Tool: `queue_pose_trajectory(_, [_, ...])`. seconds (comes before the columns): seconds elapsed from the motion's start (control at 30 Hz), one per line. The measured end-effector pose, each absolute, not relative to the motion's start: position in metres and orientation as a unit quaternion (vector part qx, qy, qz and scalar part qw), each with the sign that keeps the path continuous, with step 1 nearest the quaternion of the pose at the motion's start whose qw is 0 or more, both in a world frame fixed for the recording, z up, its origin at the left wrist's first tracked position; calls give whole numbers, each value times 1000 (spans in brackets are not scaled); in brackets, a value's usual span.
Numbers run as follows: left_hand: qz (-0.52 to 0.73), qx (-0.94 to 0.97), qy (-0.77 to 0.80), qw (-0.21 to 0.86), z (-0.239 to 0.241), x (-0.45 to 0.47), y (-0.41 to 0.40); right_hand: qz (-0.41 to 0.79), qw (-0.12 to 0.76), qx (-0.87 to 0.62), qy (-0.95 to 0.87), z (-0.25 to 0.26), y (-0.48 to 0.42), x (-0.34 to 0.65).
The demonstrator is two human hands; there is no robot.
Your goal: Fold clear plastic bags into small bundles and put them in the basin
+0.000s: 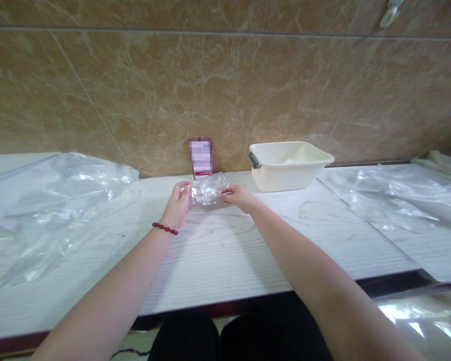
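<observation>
A small clear plastic bag is stretched between my two hands, just above the white wood-grain table. My left hand pinches its left end between thumb and fingers; a dark red bead bracelet circles that wrist. At the bag's right edge, my right hand grips with thumb and fingertips. Whether anything lies inside the bag I cannot tell. Right behind it, a phone leans upright against the wall, its screen blurred.
A cream plastic tub with a grey handle stands at the back, right of my hands. Large clear plastic sheets or bags cover the left side, and more clear plastic lies at right. A brown marbled wall closes off the back.
</observation>
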State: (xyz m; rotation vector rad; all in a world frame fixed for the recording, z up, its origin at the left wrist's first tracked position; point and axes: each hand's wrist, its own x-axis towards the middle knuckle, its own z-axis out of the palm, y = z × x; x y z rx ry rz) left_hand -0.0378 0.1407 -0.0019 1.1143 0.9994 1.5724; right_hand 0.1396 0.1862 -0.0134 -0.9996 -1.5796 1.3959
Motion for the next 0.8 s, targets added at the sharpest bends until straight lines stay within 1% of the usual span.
queue_pose_trajectory(0.17, [626, 458, 406, 482, 1, -36, 138, 516, 405, -409, -634, -14, 188, 141])
queue_pose_trajectory(0.47, [601, 465, 402, 510, 6, -35, 133, 612, 460, -352, -538, -3, 185, 142])
queue_pose_trajectory(0.8, [596, 481, 386, 515, 0, -38, 137, 599, 498, -337, -529, -3, 185, 144])
